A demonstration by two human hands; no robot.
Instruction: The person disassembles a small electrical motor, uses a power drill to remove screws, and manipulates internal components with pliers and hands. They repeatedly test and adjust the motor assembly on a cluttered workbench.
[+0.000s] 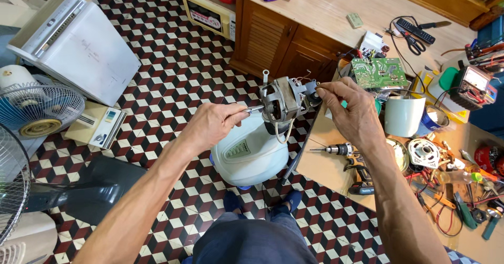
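1. Below, in the head view, a white fan base [247,154] stands on the checkered floor [173,75]; a cordless drill [352,161] lies on the workbench [325,169] to the right, and a green circuit board [379,73] sits beyond it.
2. Held in the air between both hands, the motor [281,100] has its long axis about level, shaft [253,108] pointing left.
3. Left hand [210,125] is pinched on the shaft.
4. Right hand [352,109] grips the motor's rear end, fingers closed around it.

Grey motor [281,102], green circuit board [379,73], red-black-white checkered floor [173,64]
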